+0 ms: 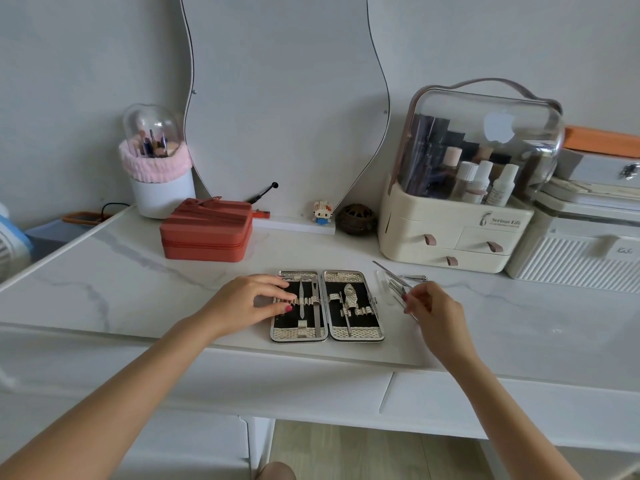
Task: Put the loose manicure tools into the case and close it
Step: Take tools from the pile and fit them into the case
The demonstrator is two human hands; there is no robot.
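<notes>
An open manicure case (327, 336) with a black lining and silver woven trim lies flat on the white marble table (138, 289). Several metal tools sit in its elastic loops. My left hand (249, 303) rests on the case's left edge, fingers curved onto the left half and thumb at its rim. Just right of the case lies a small pile of loose metal tools (398, 284), among them a long thin tool and a nail clipper. My right hand (434, 311) reaches into this pile and its fingertips pinch one slim tool.
A red zipped box (207, 230) stands behind the case to the left. A cream cosmetic organizer (457, 237) with drawers stands at the back right, a white ribbed box (575, 258) beside it. A mirror, a brush holder (159, 168) and small ornaments line the wall.
</notes>
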